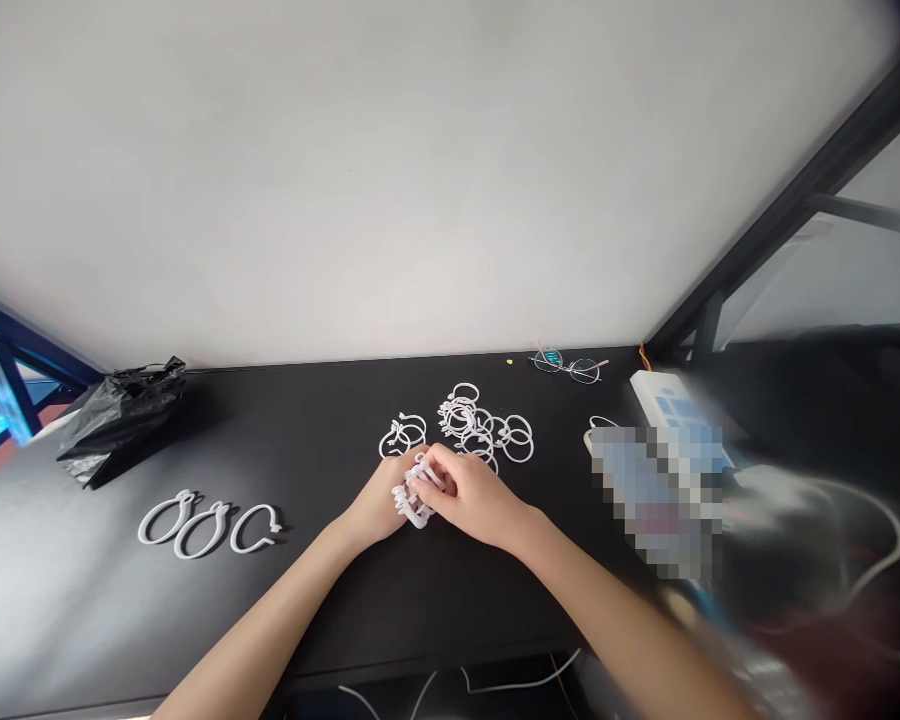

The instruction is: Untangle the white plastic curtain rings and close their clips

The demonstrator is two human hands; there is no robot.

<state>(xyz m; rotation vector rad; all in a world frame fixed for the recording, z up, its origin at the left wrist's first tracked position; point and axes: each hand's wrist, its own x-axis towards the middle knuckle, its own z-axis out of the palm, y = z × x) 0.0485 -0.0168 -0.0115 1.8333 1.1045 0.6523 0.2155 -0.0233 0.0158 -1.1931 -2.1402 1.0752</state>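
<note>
Over the middle of the black table, both my hands meet around a small bunch of white plastic curtain rings (418,518). My left hand (385,497) is closed around the bunch from the left, most of its fingers hidden behind the rings. From the right, my right hand (472,492) pinches at the rings with thumb and fingers. Just beyond the hands lies a loose heap of similar rings (521,440), with a few more rings (412,428) to its left. Three separate rings (201,530) rest at the left; the rightmost has a gap in its loop.
A crumpled black plastic bag (131,410) sits at the table's (307,600) far left. Eyeglasses (568,366) lie near the wall. At right are a white and blue box (671,405), a blurred-out item (656,505) and a white cable (889,520). More cables hang below the front edge.
</note>
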